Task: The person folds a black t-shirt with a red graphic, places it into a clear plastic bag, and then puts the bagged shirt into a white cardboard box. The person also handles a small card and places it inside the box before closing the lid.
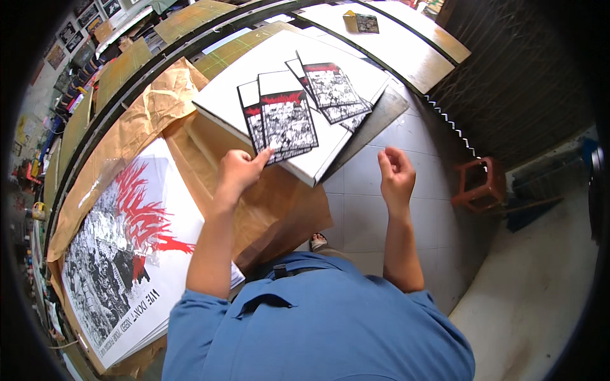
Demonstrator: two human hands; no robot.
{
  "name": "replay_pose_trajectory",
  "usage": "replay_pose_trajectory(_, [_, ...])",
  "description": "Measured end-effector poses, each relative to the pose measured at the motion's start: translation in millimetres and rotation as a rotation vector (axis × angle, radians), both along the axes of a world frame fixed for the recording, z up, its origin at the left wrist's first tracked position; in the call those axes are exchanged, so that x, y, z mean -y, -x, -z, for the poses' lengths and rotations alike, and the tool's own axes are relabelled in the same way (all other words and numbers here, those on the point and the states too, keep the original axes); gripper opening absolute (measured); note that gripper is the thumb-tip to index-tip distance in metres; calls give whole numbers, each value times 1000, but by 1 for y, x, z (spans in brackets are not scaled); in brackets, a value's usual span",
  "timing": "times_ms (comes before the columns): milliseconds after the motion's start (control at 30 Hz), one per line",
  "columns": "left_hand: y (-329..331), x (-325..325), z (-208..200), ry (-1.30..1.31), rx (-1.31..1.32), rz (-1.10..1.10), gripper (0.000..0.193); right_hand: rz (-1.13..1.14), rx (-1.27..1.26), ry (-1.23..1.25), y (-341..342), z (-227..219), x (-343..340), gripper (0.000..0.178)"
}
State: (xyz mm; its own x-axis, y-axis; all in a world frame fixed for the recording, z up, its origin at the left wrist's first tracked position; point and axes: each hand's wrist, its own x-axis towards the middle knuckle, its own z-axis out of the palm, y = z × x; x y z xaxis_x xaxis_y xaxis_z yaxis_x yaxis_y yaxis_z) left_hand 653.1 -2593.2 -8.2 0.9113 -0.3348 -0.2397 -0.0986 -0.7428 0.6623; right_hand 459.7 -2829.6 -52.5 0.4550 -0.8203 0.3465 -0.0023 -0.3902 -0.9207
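Observation:
Two overlapping piles of printed patches lie on a white flat board [225, 95]. The near pile of patches [289, 124] has black borders, a red band and a dense black-and-white picture. My left hand [240, 170] pinches the lower left corner of that pile, thumb on top; its other fingers are curled. Farther right sits the second pile of patches [332, 89], fanned out unevenly, with similar prints. My right hand [398, 174] is raised right of the board, over the floor, its fingers curled in and nothing visible in them.
Large printed poster sheets [136, 254] with red and black artwork lie at the left on brown wrapping paper [149, 105]. A dark grey flat plate [375, 124] juts from under the board's right side. A red-brown plastic stool [480, 184] stands on the tiled floor at right.

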Motion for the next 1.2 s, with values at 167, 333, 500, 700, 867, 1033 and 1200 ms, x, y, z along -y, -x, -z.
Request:
replay_pose_trajectory(167, [11,9,22,588,-148,-80,23,79,-202,280,-91,-35,53,53])
replay_pose_trajectory(333, [25,-22,-3,737,-163,-269,12,91,-336,322,-119,-12,63,68])
replay_pose_trajectory(500, [51,-94,3,800,160,-560,23,-34,-337,230,-110,-25,71,69])
replay_pose_trajectory(700, [81,-206,21,447,182,-918,23,-262,-178,-371,-100,-35,85,61])
replay_pose_trajectory(867, [76,-175,23,134,843,-945,36,-494,-137,-558,-86,-43,91,47])
replay_pose_trajectory(1033, [98,-50,-8,856,130,-374,28,-696,-5,-840,-54,-27,71,34])
replay_pose_trajectory(1200, [117,39,-4,1186,-511,-142,22,-951,160,-1006,-34,-37,20,28])
